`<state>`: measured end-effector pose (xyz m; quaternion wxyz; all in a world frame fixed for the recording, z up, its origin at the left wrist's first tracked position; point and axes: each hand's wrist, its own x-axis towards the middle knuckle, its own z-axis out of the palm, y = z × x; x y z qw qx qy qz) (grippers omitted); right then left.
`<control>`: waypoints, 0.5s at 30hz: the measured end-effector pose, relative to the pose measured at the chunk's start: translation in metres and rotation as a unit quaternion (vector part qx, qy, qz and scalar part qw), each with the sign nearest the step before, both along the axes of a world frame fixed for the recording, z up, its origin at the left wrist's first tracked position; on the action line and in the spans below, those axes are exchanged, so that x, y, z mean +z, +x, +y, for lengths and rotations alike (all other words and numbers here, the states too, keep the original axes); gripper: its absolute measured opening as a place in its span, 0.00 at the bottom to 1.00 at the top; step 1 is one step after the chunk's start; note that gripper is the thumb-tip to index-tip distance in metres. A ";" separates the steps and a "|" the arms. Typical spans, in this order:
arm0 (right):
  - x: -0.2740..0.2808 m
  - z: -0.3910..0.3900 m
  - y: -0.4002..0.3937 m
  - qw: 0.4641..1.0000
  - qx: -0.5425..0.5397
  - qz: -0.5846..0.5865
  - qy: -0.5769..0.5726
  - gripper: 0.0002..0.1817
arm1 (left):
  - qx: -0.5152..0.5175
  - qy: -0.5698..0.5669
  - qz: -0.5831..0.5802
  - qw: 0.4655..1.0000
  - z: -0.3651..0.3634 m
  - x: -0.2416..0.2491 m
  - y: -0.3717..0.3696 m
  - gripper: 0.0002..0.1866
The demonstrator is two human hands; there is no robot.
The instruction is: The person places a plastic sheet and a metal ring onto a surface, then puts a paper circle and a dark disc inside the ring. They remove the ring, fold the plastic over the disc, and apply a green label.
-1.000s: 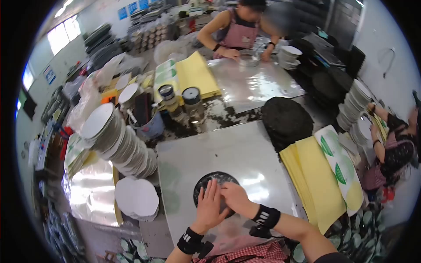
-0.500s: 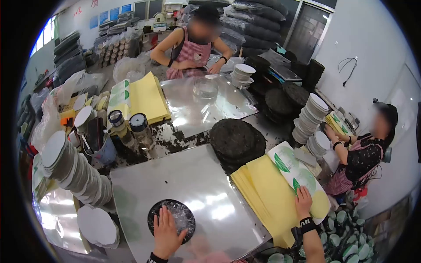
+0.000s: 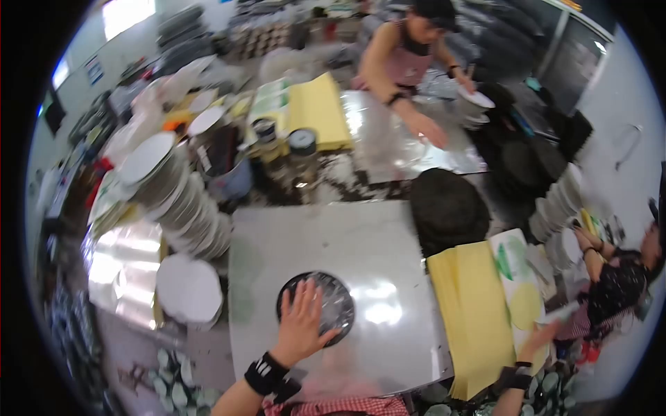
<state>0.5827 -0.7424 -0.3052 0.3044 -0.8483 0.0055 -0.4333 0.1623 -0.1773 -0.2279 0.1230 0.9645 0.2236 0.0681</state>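
Note:
My left hand (image 3: 302, 326) lies flat with its fingers stretched over a dark round disc (image 3: 338, 305) that has shiny clear film on it. The disc rests on a metal sheet (image 3: 277, 243) in front of me. My right hand (image 3: 540, 340) is blurred at the lower right, by the lower edge of white sheets with green print (image 3: 512, 253). A pale strip shows beside its fingers; whether the hand holds it I cannot make out. Yellow sheets (image 3: 475, 305) lie in a stack left of the printed ones.
Dark round cakes (image 3: 449, 208) are piled behind the yellow sheets. White paper rounds stand in a tall leaning stack (image 3: 177, 197) and a low stack (image 3: 189, 288) at left. Lidded jars (image 3: 302, 156) stand at the back. Two people work across and to the right.
The view has swung left. My left hand stays on the disc. My right hand has slid off the printed sheets toward their lower edge. The person opposite has stretched out both arms.

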 end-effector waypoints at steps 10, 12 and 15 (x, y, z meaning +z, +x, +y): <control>0.066 0.418 -0.245 0.653 0.695 0.301 0.032 0.17 | 0.005 0.008 -0.001 1.000 0.001 -0.015 -0.002 0.41; 0.071 0.412 -0.241 0.634 0.708 0.278 0.143 0.18 | 0.005 -0.014 -0.014 1.000 0.002 -0.012 -0.004 0.43; 0.101 0.440 -0.279 0.675 0.721 0.058 -0.146 0.25 | 0.009 -0.034 -0.033 0.999 0.003 -0.013 -0.005 0.44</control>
